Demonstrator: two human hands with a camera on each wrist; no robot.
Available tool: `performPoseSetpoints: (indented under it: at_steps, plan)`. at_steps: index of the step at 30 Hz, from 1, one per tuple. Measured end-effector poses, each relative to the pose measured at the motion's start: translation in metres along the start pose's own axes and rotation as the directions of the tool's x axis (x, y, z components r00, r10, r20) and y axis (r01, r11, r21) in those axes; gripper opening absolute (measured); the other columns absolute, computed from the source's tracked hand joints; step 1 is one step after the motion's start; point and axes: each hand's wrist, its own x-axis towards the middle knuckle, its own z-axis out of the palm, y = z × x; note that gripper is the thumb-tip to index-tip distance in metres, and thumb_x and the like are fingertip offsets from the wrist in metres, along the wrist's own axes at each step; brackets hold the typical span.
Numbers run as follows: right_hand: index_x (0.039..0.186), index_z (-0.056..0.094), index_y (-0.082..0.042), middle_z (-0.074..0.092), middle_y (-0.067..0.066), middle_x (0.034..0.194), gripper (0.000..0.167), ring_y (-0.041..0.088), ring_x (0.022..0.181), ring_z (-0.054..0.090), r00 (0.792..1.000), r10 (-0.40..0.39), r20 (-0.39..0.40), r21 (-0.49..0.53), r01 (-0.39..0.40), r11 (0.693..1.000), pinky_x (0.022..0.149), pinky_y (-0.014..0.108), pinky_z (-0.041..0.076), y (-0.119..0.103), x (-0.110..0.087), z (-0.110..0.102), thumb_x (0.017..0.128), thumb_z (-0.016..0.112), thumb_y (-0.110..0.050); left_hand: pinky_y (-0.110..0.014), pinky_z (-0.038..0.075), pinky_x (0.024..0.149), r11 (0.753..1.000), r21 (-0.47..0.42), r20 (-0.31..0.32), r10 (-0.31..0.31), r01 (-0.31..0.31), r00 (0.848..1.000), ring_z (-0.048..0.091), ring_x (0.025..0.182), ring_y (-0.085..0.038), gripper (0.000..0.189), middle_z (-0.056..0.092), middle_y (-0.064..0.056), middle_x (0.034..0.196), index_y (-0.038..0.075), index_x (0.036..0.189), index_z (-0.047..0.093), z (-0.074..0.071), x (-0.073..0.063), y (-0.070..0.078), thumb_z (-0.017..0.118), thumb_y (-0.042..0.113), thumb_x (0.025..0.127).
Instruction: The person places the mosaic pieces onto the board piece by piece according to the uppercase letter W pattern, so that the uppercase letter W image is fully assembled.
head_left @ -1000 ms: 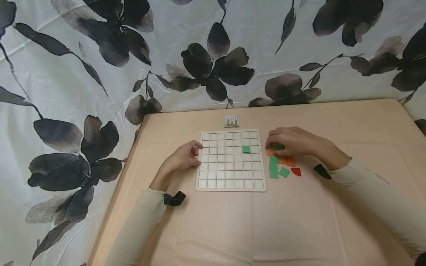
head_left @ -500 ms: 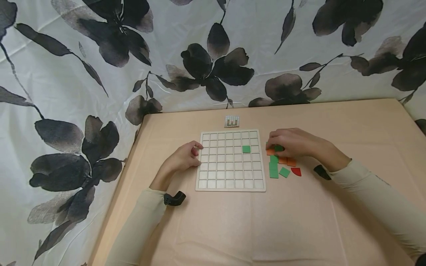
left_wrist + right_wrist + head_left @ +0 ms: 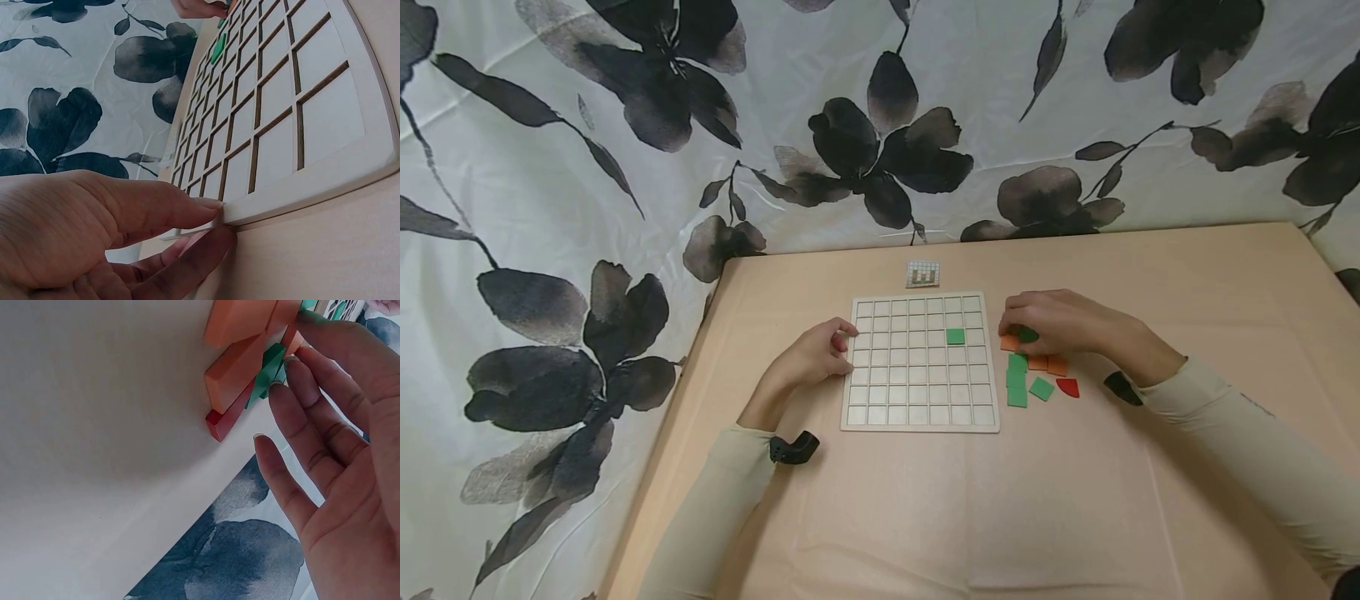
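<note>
My left hand [image 3: 811,354] holds the left edge of a pale grid board [image 3: 920,430], thumb and fingertips meeting at its rim in the left wrist view. One green square tile [image 3: 955,337] sits in a cell at the board's upper right. Beside the right edge, my right hand [image 3: 1052,321] is over a loose pile of tiles, its fingers loosely bent. Its fingertips are among orange tiles [image 3: 234,372] and green ones, partly hidden by the hand. Nearer me lie more green tiles [image 3: 1017,396], a tilted green square [image 3: 1041,388] and a red quarter-round piece [image 3: 1067,387].
A small card with a grid pattern [image 3: 922,273] lies behind the board. The table [image 3: 940,517] has a light wood-coloured surface. A white cloth with dark flowers [image 3: 880,100] hangs along its back and left side.
The right hand has stayed at the pile with only small finger movements. The nearest green tile beside the board has slid slightly toward me. The left hand has not moved.
</note>
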Motion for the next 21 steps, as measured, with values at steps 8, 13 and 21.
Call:
performPoseSetpoints:
  at_steps: [8,13,21]
  plan:
    - [0.101,0.076,-0.019,0.057,-0.003,0.088,0.023,0.013,0.083,0.052,1.000,-0.016,-0.015,0.004,0.016,1.000,0.073,0.033,0.050,0.0006,-0.0010,-0.0004,0.080,0.086,-0.021,-0.027,0.046,0.067,1.000,-0.011,-0.006,-0.011,0.011,1.000,0.055,0.084,-0.021,0.054,0.050,-0.014,0.102,0.001,0.135,0.053,0.0011,-0.0006,0.0011,0.073,-0.008,0.085]
    - [0.100,0.075,-0.020,0.057,-0.003,0.088,0.022,0.013,0.082,0.051,1.000,-0.019,-0.005,-0.015,0.019,1.000,0.071,0.032,0.049,0.0013,-0.0006,-0.0011,0.081,0.086,-0.023,-0.028,0.046,0.068,1.000,-0.001,-0.006,-0.009,0.009,1.000,0.055,0.085,-0.022,0.054,0.051,-0.014,0.102,0.001,0.135,0.053,0.0010,-0.0001,0.0008,0.074,-0.007,0.086]
    - [0.096,0.074,-0.020,0.057,-0.004,0.087,0.020,0.013,0.081,0.051,1.000,-0.025,-0.001,-0.034,0.025,0.999,0.072,0.032,0.049,0.0029,0.0007,0.0002,0.080,0.085,-0.024,-0.027,0.047,0.068,1.000,-0.001,-0.003,-0.010,0.010,1.000,0.055,0.085,-0.021,0.054,0.051,-0.013,0.101,0.002,0.135,0.053,0.0010,0.0005,-0.0001,0.074,-0.007,0.085]
